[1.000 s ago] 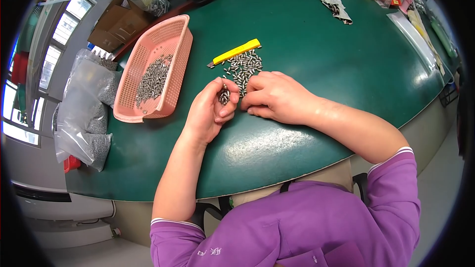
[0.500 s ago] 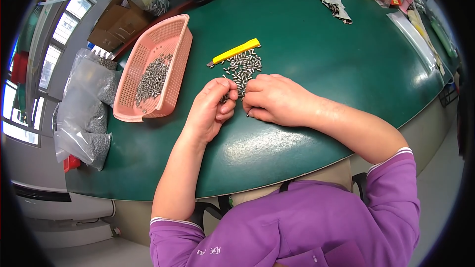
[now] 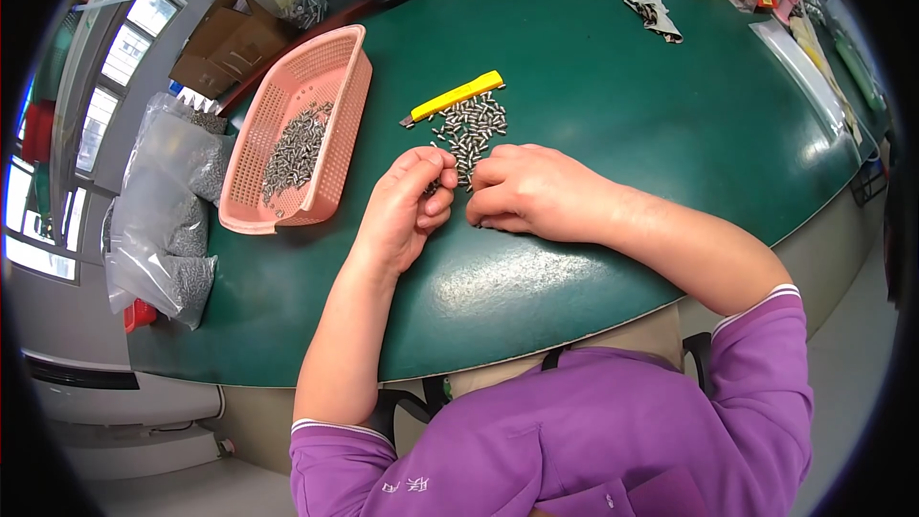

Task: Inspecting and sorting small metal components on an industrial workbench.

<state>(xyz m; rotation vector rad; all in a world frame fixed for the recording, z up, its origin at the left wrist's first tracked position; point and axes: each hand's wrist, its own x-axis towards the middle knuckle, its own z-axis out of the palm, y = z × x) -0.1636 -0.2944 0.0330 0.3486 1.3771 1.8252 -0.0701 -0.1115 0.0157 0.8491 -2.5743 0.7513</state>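
A loose pile of small silvery metal pins (image 3: pixel 471 129) lies on the green table before me. My left hand (image 3: pixel 407 201) is closed at the pile's near left edge, and a few of the same pins show between its curled fingers. My right hand (image 3: pixel 531 191) rests on the table at the near right of the pile, its fingers bent and pressed together. Whatever those fingertips hold is hidden beneath them. Along the pile's far side lies a yellow utility knife (image 3: pixel 458 99), its blade end pointing left.
A pink perforated plastic basket (image 3: pixel 347 124) holding many similar pins stands left of the pile. Clear plastic bags (image 3: pixel 168 220) of small metal parts sit at the left edge. A crumpled white wrapper (image 3: pixel 648 10) lies far right, with long clear strips (image 3: pixel 799 72) beyond it.
My right hand's fingers have drawn in and lowered slightly; a pin visible under its fingertips before is now hidden. My left hand has hardly moved.
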